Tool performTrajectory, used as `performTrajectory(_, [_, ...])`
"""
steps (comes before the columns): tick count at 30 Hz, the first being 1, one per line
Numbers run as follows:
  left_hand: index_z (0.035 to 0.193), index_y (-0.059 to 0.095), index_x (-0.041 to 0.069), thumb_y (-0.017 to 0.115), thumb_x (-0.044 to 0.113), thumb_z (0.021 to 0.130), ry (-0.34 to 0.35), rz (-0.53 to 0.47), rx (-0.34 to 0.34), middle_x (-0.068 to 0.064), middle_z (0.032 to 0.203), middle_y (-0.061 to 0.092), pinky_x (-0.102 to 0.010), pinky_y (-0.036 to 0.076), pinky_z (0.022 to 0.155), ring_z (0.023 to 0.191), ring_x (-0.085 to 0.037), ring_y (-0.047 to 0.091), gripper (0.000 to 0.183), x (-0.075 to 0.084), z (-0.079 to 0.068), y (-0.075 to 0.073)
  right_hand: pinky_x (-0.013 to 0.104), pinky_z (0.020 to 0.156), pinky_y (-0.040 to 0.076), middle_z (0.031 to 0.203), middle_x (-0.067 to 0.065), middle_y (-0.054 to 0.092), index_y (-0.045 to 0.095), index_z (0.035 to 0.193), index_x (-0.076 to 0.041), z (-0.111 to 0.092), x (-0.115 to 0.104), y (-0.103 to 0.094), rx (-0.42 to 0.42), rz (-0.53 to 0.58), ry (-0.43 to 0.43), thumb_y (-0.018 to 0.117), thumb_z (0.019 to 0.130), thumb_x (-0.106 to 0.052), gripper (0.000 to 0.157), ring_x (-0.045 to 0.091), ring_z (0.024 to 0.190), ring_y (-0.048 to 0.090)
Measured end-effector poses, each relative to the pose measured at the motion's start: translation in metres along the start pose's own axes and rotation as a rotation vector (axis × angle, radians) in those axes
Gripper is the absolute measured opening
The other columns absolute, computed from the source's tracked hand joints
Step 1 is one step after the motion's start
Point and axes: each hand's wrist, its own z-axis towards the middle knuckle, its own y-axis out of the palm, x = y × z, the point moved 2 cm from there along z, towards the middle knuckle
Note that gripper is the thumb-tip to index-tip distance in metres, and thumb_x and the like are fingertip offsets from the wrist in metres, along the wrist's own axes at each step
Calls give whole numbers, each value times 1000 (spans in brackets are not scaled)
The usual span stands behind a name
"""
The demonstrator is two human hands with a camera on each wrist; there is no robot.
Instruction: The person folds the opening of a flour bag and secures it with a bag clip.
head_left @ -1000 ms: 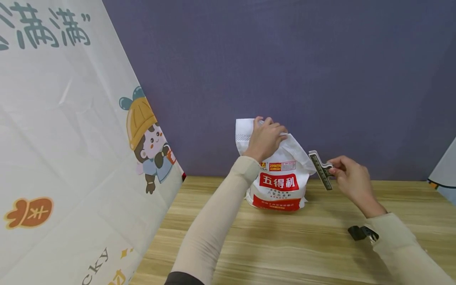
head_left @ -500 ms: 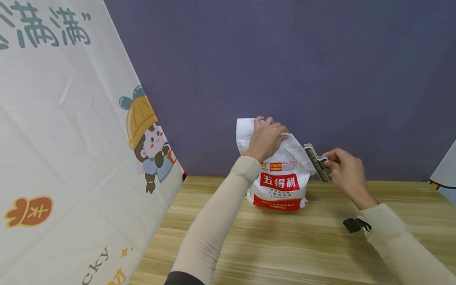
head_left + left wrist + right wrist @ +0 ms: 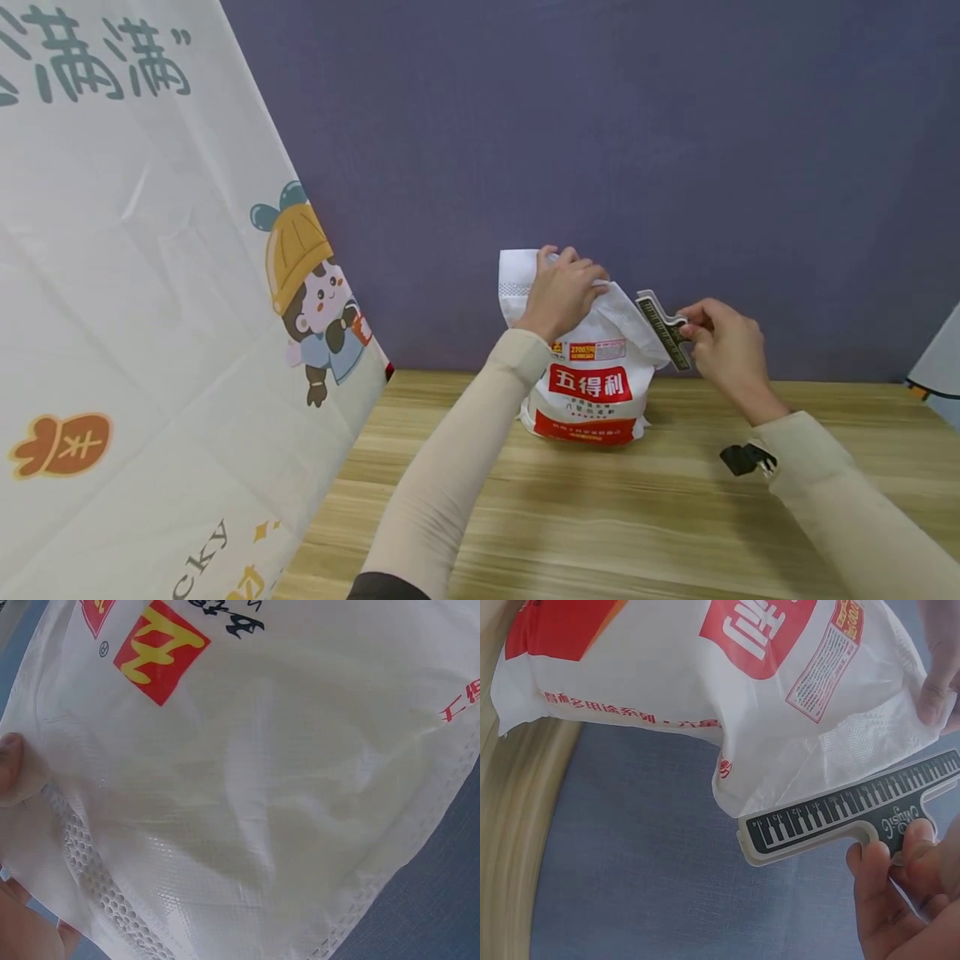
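Note:
A white flour bag [image 3: 588, 408] with red printed panels stands upright on the table against the back wall. My left hand [image 3: 562, 292] grips its gathered top, with a white corner sticking up left of the fingers. In the left wrist view the crumpled white bag [image 3: 247, 787] fills most of the picture, and part of that hand shows at the left edge. My right hand [image 3: 727, 346] pinches the handle end of a long clip [image 3: 663, 332] with a piano-key pattern. In the right wrist view the clip [image 3: 840, 810] lies along the bag's slanting upper side edge; whether its mouth takes in the edge I cannot tell.
The wood-grain table [image 3: 585, 517] reaches to a dark blue-grey wall [image 3: 450, 125]. A white printed sheet [image 3: 150, 292] with cartoon figures slopes along the left side. A black buckle [image 3: 742, 460] hangs at the right wrist.
My right hand has moved left and slightly up, bringing the clip from beside the bag to its upper right edge. My left hand stays at the bag's top, almost unmoved.

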Motion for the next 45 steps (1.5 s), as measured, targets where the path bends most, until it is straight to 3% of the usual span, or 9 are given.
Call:
performTrajectory(12, [118, 74, 36, 54, 45, 104, 5, 11, -6, 20, 116, 74, -45, 31, 117, 110, -7, 58, 25, 0, 0, -2, 42, 69, 40, 92, 18, 76, 72, 107, -3, 12, -3, 5, -19, 10, 25, 62, 97, 0, 14, 35, 80, 66])
performTrajectory(28, [118, 73, 36, 54, 45, 104, 7, 12, -9, 19, 117, 74, -46, 29, 118, 110, -7, 57, 26, -1, -2, -2, 56, 76, 45, 94, 18, 76, 72, 106, -4, 19, -10, 17, -62, 29, 41, 64, 97, -4, 12, 37, 84, 69])
performTrajectory(45, [116, 74, 37, 54, 46, 104, 6, 7, 9, 21, 115, 74, -46, 30, 119, 109, -6, 58, 25, -4, -4, -3, 55, 74, 48, 95, 20, 75, 71, 106, -3, 23, -18, 26, -122, 37, 34, 63, 98, -3, 11, 39, 85, 69])
